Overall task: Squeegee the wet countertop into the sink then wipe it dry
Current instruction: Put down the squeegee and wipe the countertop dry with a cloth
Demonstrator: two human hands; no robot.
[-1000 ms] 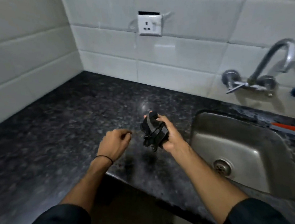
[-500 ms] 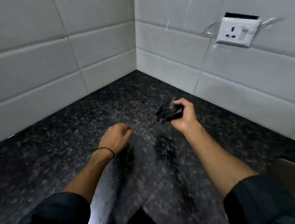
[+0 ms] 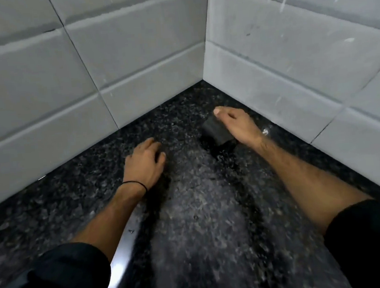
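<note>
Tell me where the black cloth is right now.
In the head view, the black cloth lies pressed on the dark countertop under the right hand, near the tiled wall corner.

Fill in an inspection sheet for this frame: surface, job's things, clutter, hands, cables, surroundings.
Surface: dark speckled granite countertop, glossy, in a corner.
Job's things: black cloth pressed on the counter near the corner; sink and squeegee out of view.
Clutter: nothing seen.
Hands: right hand on the cloth; left hand resting on the counter, holding nothing, black band at the wrist.
Cables: nothing seen.
Surroundings: white tiled walls meeting at the corner, with faint splash marks on the right wall.
</note>
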